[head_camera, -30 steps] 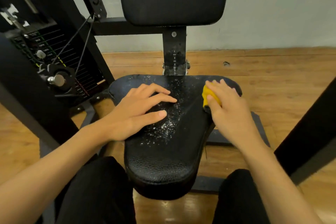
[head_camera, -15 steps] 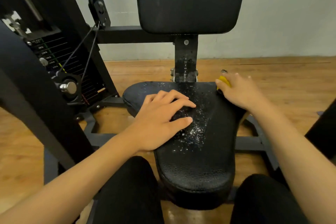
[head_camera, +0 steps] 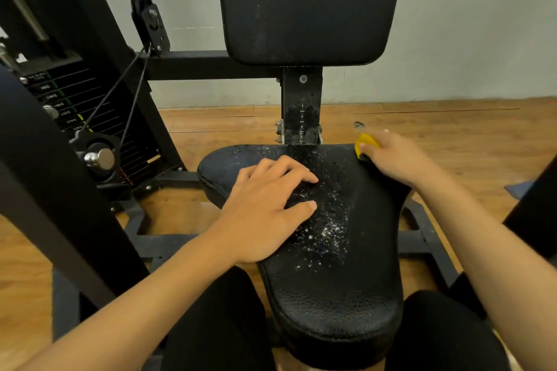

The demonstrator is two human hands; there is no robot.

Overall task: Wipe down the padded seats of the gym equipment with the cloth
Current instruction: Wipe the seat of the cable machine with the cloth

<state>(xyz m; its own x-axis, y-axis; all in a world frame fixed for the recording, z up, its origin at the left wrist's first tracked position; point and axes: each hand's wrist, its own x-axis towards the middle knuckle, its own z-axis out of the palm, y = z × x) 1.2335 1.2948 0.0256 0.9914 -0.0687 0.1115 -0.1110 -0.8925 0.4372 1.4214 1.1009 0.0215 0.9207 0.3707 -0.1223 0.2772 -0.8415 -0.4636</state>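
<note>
A black padded seat (head_camera: 334,289) fills the middle of the view, speckled with white droplets across its centre. My left hand (head_camera: 265,214) lies flat on the seat's left half, fingers spread and pointing right. My right hand (head_camera: 394,159) grips a yellow cloth (head_camera: 365,141) and presses it on the seat's far right corner; most of the cloth is hidden under my fingers. A black padded backrest (head_camera: 307,3) stands upright behind the seat on a metal post (head_camera: 301,108).
A weight stack (head_camera: 69,105) with cable, pulley (head_camera: 149,21) and a steel pin knob (head_camera: 101,158) stands at the left. A thick black frame bar (head_camera: 51,190) slants across the near left. Another dark bar (head_camera: 536,211) is at the right edge. Wooden floor (head_camera: 452,129) surrounds the machine; my knees flank the seat.
My right hand slid the cloth from the seat's right middle up to the far right corner. My left hand stayed flat on the seat. The camera shifted left, so the seat appears further right.
</note>
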